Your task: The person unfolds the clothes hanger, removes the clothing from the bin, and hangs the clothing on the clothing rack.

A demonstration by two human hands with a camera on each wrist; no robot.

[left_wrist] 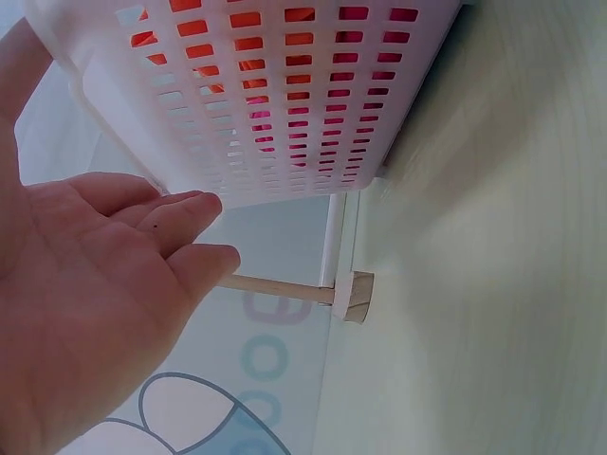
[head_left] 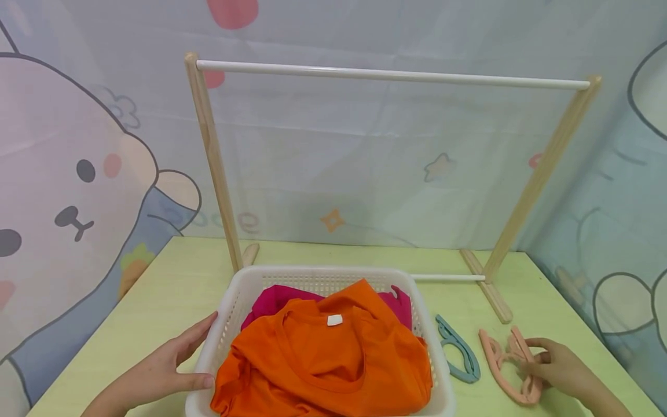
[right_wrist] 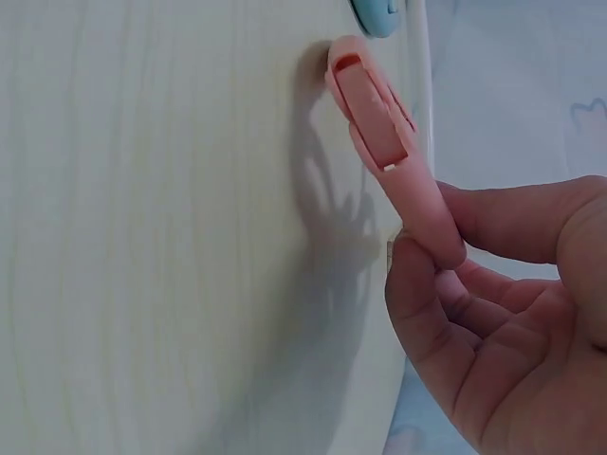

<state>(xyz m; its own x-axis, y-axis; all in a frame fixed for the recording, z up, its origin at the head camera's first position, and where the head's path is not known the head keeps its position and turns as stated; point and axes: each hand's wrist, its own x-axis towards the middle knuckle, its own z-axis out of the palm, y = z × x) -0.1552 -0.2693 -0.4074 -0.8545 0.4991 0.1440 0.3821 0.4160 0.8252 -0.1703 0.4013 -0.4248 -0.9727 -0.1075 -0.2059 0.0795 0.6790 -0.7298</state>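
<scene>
A white plastic basket [head_left: 438, 370] stands at the front middle of the table, holding an orange shirt [head_left: 323, 359] with a white neck label. Magenta cloth [head_left: 283, 295] shows behind the shirt. Beside the basket's left wall is my left hand [head_left: 161, 370], fingers loosely extended and thumb at the rim. In the left wrist view that hand [left_wrist: 104, 284] lies along the perforated side. On the right, my right hand [head_left: 560, 368] pinches a pink folding hanger [head_left: 495, 365] between thumb and fingers. The right wrist view shows the pink hanger [right_wrist: 417, 204] tilted above the tabletop.
A teal folding hanger [head_left: 461, 353] lies between the basket and the pink hanger. Behind the basket rises a wooden rack [head_left: 542, 174] with a white top bar [head_left: 391, 74]. A printed cloth with cartoon figures hangs around the table [head_left: 193, 278].
</scene>
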